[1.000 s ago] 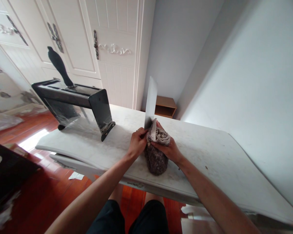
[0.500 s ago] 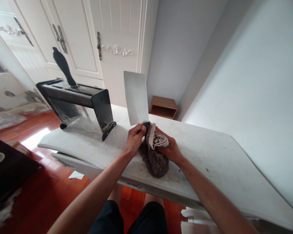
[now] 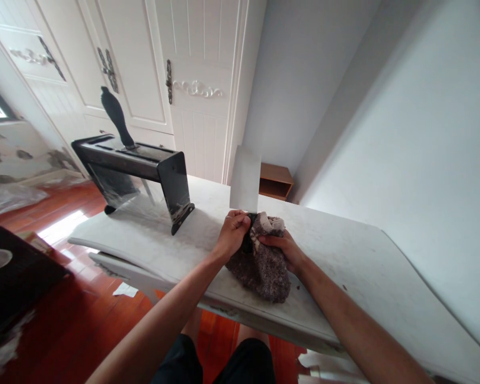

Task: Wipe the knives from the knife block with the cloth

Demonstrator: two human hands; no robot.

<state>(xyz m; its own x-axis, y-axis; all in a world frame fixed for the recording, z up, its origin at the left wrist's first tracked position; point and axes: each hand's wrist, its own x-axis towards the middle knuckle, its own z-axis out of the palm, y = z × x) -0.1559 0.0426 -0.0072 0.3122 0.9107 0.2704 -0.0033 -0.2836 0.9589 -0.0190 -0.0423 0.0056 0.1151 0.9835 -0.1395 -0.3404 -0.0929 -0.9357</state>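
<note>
A cleaver (image 3: 245,180) stands blade up over the white table, its broad pale blade rising above my hands. My left hand (image 3: 235,230) is closed around the top of its dark handle, near the base of the blade. A brown, fuzzy cloth (image 3: 270,269) with a paler underside is bunched against the handle's right side and hangs down onto the tabletop. My right hand (image 3: 286,248) grips this cloth from the right, thumb across its front. The lower part of the handle is partly hidden by the cloth.
On the left of the white table (image 3: 332,256) stands a black knife block (image 3: 132,160) with clear sides and one dark-handled knife (image 3: 118,117) in it. White wardrobes (image 3: 200,128) and a small wooden box shelf (image 3: 276,181) are behind. A dark box (image 3: 20,288) sits at lower left.
The cleaver has shifted right and lower in view, its blade turned and tilted differently. My right hand has changed its hold, and the cloth is now spread lower along the handle.
</note>
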